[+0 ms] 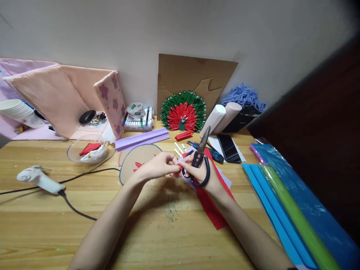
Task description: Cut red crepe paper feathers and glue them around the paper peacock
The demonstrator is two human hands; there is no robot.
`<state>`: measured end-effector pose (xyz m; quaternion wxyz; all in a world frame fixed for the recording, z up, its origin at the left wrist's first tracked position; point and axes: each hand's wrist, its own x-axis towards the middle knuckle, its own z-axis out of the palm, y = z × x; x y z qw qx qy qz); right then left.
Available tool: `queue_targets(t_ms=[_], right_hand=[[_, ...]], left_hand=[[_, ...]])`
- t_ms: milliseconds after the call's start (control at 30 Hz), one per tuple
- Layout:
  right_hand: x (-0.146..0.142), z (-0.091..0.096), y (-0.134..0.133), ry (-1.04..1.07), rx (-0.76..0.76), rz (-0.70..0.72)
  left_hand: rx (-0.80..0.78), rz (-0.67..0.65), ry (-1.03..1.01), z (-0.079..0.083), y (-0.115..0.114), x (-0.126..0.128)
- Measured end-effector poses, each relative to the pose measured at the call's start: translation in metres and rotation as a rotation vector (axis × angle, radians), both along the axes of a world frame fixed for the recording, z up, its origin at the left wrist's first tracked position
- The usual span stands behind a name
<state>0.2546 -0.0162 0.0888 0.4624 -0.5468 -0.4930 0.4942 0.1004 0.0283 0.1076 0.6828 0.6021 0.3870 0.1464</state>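
My right hand (pixel 203 173) has its fingers through the black handles of a pair of scissors (pixel 200 157), whose blades point up and away. My left hand (pixel 160 165) meets it at the middle of the wooden table (pixel 84 210), pinching a small red paper piece (pixel 178 173) between the fingertips of both hands. Under my right wrist lies a red paper sheet (pixel 210 208) on white sheets. A round cardboard disc (pixel 135 161) with red bits on it lies just left of my left hand.
A glue gun (pixel 38 179) with its cable lies at left, near a clear bowl (pixel 87 152). Blue and green paper rolls (pixel 292 210) lie at right. At the back stand a red-green paper fan ornament (pixel 183 115), markers (pixel 139 122), a phone (pixel 229 148) and purple folded paper (pixel 142 138).
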Motion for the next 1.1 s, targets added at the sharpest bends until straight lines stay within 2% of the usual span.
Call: queue_targets(t_ms=[233, 400, 567, 733, 800, 933, 1033, 1100], right_hand=[[0.007, -0.002, -0.002, -0.077, 0.054, 0.039], [0.006, -0.014, 0.000, 0.055, 0.086, -0.048], [0.009, -0.027, 0.004, 0.172, 0.125, -0.133], [0.008, -0.022, 0.008, 0.205, 0.137, -0.147], [0.006, -0.019, 0.006, 0.291, 0.063, -0.050], [0.003, -0.016, -0.006, 0.411, -0.103, 0.273], [0.000, -0.014, -0.017, 0.353, -0.113, 0.427], [-0.001, -0.012, -0.023, 0.286, -0.126, 0.458]], left_hand=[[0.121, 0.032, 0.051, -0.001, 0.001, -0.005], [0.220, 0.160, -0.039, -0.007, 0.001, 0.001], [0.167, 0.245, -0.152, -0.013, -0.002, 0.013], [0.110, 0.309, -0.172, -0.014, 0.001, 0.013], [0.114, 0.349, -0.158, -0.008, 0.001, 0.010], [0.184, 0.454, -0.133, 0.005, 0.002, 0.003], [0.226, 0.476, -0.118, 0.009, 0.003, 0.000], [0.235, 0.498, -0.117, 0.009, 0.003, -0.001]])
